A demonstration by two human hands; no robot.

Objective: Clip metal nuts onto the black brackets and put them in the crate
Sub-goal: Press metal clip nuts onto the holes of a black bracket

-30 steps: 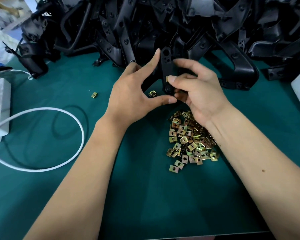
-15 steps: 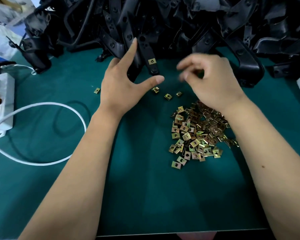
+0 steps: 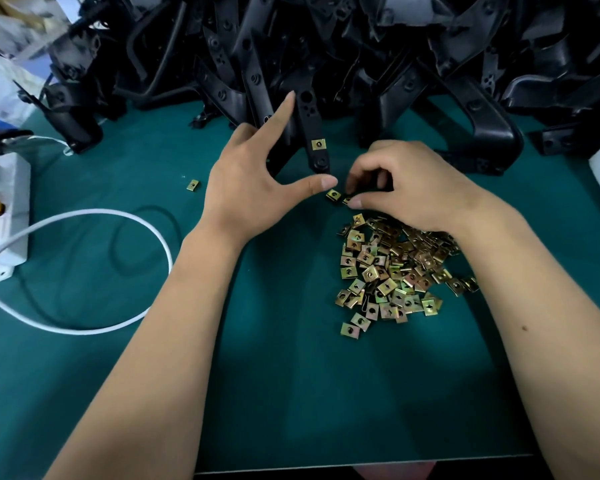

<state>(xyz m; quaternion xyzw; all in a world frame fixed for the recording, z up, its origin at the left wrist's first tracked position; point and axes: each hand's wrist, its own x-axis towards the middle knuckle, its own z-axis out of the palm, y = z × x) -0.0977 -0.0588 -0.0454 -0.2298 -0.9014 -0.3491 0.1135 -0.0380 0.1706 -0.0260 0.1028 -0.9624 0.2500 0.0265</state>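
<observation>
Left hand point(image 3: 253, 188) props a stiff black bracket point(image 3: 314, 133) at twelve o'clock on the table; right hand point(image 3: 409, 188) pinches a small, light, likely slippery clip nut point(image 3: 347, 200) by its edges.

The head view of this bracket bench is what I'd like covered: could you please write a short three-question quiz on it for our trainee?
1. True or false: the bracket in the left hand already carries a clipped nut.
2. Which hand is down at the loose nuts near the nut pile?
A. left hand
B. right hand
C. neither
3. Fill in: the white cable lies on the ____ side of the green mat.

Key: 1 true; 2 B; 3 left.
</observation>
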